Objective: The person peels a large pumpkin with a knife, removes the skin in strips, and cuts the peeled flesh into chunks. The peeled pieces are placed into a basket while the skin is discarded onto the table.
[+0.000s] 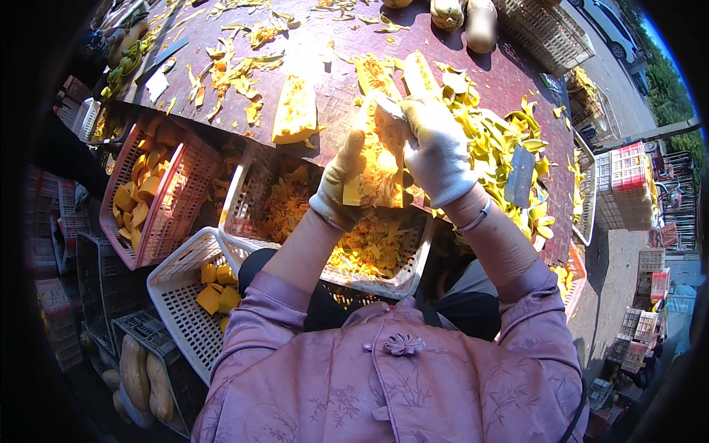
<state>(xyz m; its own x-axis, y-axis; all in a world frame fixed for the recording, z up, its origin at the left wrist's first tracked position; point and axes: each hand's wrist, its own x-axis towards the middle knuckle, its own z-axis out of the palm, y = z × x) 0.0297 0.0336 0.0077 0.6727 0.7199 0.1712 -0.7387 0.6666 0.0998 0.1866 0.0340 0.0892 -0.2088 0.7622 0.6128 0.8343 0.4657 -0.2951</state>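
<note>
My left hand [344,180], in a stained work glove, grips a peeled butternut squash piece [382,166] by its left side. Stringy orange pulp lines its hollow. My right hand [435,147], in a whiter knit glove, holds a small metal scraping tool [390,105] over the upper part of the same piece; the tool's handle is hidden in the fist. Just beyond lie two peeled squash pieces [376,75] [421,75], and a third squash piece [296,111] rests cut side up to the left. Below the held piece stands a white plastic crate [412,279] with pulp and peelings.
Peelings [471,116] and a flat dark blade [519,176] cover the right of the red table [338,138]. Whole squashes [447,14] stand at the back. A pink crate [171,194] and a white crate [183,304] of cut chunks stand left. A blue-handled knife [170,50] lies far left.
</note>
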